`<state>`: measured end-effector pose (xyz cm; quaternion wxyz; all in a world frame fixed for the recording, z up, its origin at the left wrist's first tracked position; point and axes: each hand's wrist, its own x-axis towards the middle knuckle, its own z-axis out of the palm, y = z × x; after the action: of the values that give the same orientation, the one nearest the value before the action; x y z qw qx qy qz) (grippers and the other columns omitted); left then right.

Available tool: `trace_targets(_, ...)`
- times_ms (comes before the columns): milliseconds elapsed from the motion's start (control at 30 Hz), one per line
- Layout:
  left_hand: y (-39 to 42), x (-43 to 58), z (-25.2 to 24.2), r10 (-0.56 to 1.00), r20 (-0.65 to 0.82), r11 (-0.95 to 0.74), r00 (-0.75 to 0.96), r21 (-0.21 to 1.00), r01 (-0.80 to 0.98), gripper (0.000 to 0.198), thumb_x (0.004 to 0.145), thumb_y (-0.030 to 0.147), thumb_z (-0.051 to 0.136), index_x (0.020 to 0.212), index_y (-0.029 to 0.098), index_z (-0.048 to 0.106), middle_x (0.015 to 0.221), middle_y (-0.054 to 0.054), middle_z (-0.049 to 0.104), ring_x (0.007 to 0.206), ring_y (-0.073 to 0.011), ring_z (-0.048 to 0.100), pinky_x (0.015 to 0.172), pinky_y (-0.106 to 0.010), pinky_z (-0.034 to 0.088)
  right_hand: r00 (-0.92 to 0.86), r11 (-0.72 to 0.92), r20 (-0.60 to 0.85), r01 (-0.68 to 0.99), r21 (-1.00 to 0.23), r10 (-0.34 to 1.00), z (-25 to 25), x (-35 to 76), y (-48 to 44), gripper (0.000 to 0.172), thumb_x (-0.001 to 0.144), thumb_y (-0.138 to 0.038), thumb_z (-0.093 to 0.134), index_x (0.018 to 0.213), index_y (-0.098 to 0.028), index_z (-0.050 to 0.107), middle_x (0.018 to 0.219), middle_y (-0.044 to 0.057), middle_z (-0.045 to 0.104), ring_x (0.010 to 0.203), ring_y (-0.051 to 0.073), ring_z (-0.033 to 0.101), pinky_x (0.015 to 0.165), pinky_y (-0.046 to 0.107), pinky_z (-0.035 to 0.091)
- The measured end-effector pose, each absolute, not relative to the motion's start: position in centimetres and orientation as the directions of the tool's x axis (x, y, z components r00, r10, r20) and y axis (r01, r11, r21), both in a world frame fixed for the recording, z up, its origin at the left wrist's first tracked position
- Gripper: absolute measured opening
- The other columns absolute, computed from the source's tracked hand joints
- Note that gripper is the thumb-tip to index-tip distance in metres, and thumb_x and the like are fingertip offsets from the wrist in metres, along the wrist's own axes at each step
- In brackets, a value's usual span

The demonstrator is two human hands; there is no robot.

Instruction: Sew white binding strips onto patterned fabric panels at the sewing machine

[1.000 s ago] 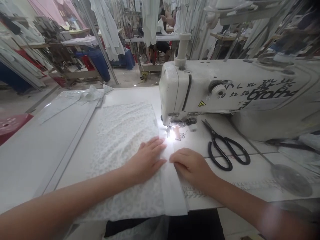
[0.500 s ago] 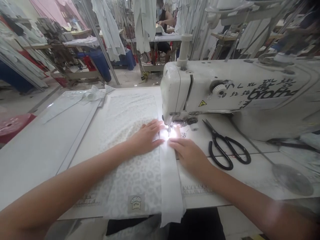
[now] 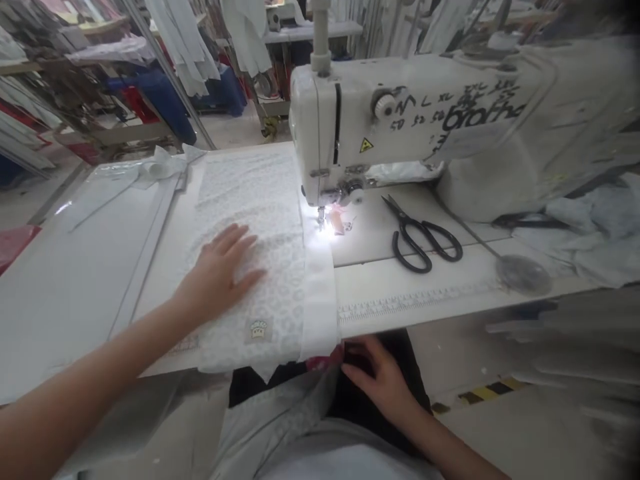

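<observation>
A white patterned fabric piece (image 3: 260, 220) with a plain white band along its right edge lies on the sewing table (image 3: 90, 267), running under the needle of a white sewing machine (image 3: 400, 120). My left hand (image 3: 220, 270) rests flat on the fabric with fingers spread. A small label (image 3: 259, 328) sits near the fabric's front edge. My right hand (image 3: 375, 377) is below the table's front edge, fingers curled at the hanging end of the white band; whether it grips the cloth is hidden.
Black scissors (image 3: 420, 233) lie right of the needle. A metal spoon-like tool (image 3: 515, 270) rests further right beside crumpled pale cloth (image 3: 590, 233). Folded white pieces (image 3: 160, 167) sit at the table's far left. Garments hang behind.
The fabric has moved further back under the needle. My left hand slid left across it. My right hand dropped from beside the needle to below the table edge.
</observation>
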<state>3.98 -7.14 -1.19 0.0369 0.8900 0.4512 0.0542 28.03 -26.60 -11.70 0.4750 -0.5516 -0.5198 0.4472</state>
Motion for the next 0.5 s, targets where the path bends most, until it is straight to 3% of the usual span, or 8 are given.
trace_targets(100,-13.7,5.9,-1.4,0.536,0.140,-0.843,0.832,0.053,0.535,0.051,0.087,0.046,0.046,0.133,0.023,0.038,0.143,-0.006,0.035,0.134,-0.0280,0.024,0.108,-0.050,0.022,-0.022,-0.160,-0.158,-0.162,-0.974,0.987,-12.5,26.3,-25.6,0.032,0.074,-0.035,0.066,0.101,-0.019,0.061,0.098,0.007,0.066,0.092,0.021,0.061,0.084,0.038,0.048)
trace_targets(200,-19.2,6.4,-3.3,0.304,0.191,-0.950,0.933,-0.011,0.312,0.040,0.087,0.029,0.051,0.125,0.020,0.048,0.130,-0.006,0.051,0.127,-0.0253,0.036,0.108,-0.043,0.022,-0.092,-0.216,-0.200,-0.243,-0.946,0.976,-12.1,25.5,-25.8,0.025,0.073,-0.043,0.066,0.078,-0.018,0.065,0.074,0.002,0.066,0.074,0.018,0.062,0.075,0.034,0.050)
trace_targets(367,-22.1,6.9,-6.3,0.362,0.337,-0.926,0.869,0.025,0.376,0.034,0.083,0.011,0.051,0.115,0.020,0.056,0.108,-0.008,0.061,0.103,-0.0223,0.051,0.095,-0.040,0.035,-0.088,-0.271,-0.257,-0.251,-0.929,0.962,-10.2,25.9,-27.6,0.030,0.073,-0.048,0.066,0.071,-0.018,0.064,0.065,-0.001,0.062,0.065,0.016,0.060,0.066,0.030,0.049)
trace_targets(500,-21.6,8.0,-6.2,0.357,0.406,-0.930,0.841,0.071,0.361,0.028,0.082,0.008,0.050,0.106,0.019,0.059,0.092,-0.006,0.063,0.088,-0.0197,0.052,0.082,-0.036,0.039,-0.076,-0.248,-0.236,-0.264,-0.932,0.969,-9.0,26.4,-28.3,0.025,0.074,-0.043,0.065,0.073,-0.019,0.064,0.070,-0.001,0.063,0.070,0.016,0.059,0.071,0.030,0.048)
